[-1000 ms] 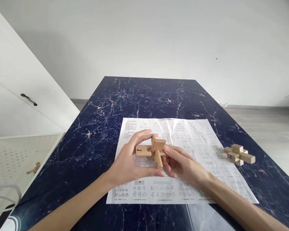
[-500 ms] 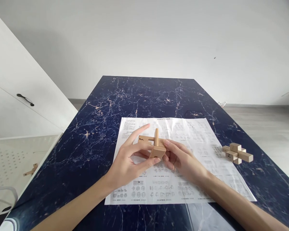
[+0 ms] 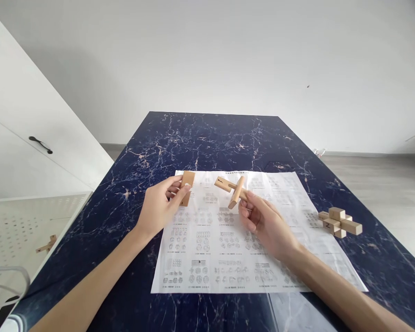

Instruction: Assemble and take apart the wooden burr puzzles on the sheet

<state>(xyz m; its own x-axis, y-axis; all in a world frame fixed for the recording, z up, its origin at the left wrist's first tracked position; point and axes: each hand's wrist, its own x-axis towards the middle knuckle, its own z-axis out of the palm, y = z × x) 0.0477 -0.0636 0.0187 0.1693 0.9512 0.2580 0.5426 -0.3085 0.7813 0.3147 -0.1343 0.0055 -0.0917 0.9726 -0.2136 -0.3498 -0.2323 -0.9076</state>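
My left hand [image 3: 162,200] pinches a flat wooden puzzle piece [image 3: 188,178] upright between thumb and fingers, with a dark mark near its lower end. To the right, my right hand [image 3: 263,216] grips one end of two crossed wooden puzzle pieces [image 3: 238,190]. One of these has a dark squiggle on its far end, and the other passes crosswise over its narrow middle. Both hands are above a creased instruction sheet [image 3: 207,240] printed with small diagrams. A gap separates the held pieces.
An assembled wooden burr puzzle [image 3: 339,223] rests at the sheet's right edge. The sheet lies on a dark blue marbled table [image 3: 200,138]. Left of it, a white perforated surface [image 3: 10,230] carries another small wooden piece [image 3: 47,244] and a cable [image 3: 20,272]. A white cabinet [image 3: 17,106] stands behind.
One flat piece has come away from the assembly and moved left in my left hand. The two crossed pieces stay in my right hand, now tilted.
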